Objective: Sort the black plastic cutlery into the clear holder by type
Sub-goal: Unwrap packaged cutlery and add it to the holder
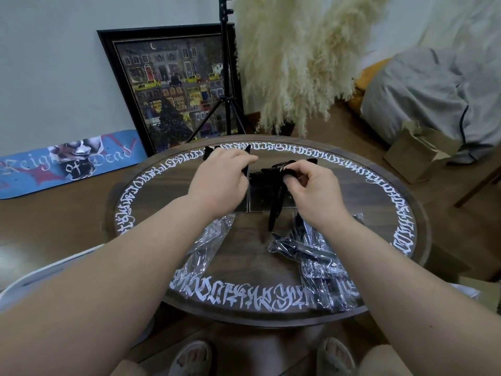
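The right hand (309, 183) pinches a bunch of black cutlery (276, 196) by the heads, handles hanging over the clear holder (256, 204) mid-desk. The left hand (222, 175), fingers nearly straight, steadies the holder. Likely light, stiff, slick plastic: best gripped at the necks. More lies wrapped near the desk's (271, 270) front edge

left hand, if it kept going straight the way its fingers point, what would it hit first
Probably the black cutlery standing in the clear holder: the left hand points its fingers right and slightly away, toward that bunch. Depth is unclear, so it might pass just behind it.
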Demonstrator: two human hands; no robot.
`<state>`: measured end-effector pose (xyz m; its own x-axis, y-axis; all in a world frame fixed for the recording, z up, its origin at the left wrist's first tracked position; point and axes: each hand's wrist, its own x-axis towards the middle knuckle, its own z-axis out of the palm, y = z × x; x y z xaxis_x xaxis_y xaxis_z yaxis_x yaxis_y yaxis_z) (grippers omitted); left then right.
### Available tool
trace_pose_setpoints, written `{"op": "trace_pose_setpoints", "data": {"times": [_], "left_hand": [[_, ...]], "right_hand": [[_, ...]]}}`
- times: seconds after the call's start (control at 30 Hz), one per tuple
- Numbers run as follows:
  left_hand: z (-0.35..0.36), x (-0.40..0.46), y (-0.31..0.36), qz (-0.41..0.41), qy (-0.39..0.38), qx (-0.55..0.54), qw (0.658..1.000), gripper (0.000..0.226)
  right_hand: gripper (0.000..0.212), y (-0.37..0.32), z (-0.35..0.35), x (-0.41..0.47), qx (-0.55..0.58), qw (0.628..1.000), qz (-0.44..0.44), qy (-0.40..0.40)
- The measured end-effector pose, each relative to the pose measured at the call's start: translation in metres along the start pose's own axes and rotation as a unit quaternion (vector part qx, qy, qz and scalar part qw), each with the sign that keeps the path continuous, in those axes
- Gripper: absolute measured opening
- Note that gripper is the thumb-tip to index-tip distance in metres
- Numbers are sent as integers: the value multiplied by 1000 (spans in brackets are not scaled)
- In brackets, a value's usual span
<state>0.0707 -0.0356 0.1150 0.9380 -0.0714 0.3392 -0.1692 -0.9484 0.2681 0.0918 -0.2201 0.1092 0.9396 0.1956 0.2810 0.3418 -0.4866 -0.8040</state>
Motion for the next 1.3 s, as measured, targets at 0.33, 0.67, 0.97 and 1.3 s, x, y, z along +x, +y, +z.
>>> {"op": "trace_pose_setpoints", "data": {"times": [0.33,0.67,0.97,1.3], "left_hand": [[-18,-7,27,33,33,-67,997,23],[-61,25,10,3,221,-43,974,22],[-23,38,14,-7,64,19,998,29],[0,42,11,-20,85,-3,996,27]], "right_hand": [[17,-10,1,-3,-13,1000,-15,-10],[26,-9,-18,0,18,999,-5,41],[16,3,-26,-3,-1,997,-9,82],[21,32,-38,4,-5,995,-6,102]]}}
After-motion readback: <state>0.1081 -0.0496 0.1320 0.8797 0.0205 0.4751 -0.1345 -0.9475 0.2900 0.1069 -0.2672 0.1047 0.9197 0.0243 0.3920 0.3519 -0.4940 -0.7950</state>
